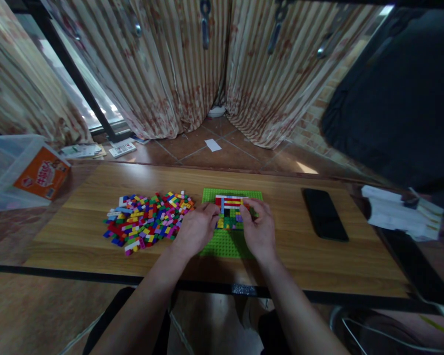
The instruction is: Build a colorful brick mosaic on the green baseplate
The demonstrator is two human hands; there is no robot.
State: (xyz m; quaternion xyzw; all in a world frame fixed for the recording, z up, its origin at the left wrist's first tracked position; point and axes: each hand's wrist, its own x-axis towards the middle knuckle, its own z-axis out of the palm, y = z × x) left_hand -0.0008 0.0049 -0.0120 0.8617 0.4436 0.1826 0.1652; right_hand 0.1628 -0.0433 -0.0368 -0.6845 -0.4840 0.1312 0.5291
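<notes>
A green studded baseplate lies on the wooden table in front of me. On it stands a build of toy bricks, with red, white and yellow rows at the back and green, purple and yellow bricks nearer me. My left hand is closed, its fingertips against the build's left side. From the right, my right hand grips the build's right edge between thumb and fingers. The fingers cover both ends of the build, so any loose brick held there is hidden.
Left of the baseplate spreads a pile of loose, many-coloured toy bricks. A black phone lies on the table at the right. Beyond the table's left end is a clear plastic bin; papers lie past the right end.
</notes>
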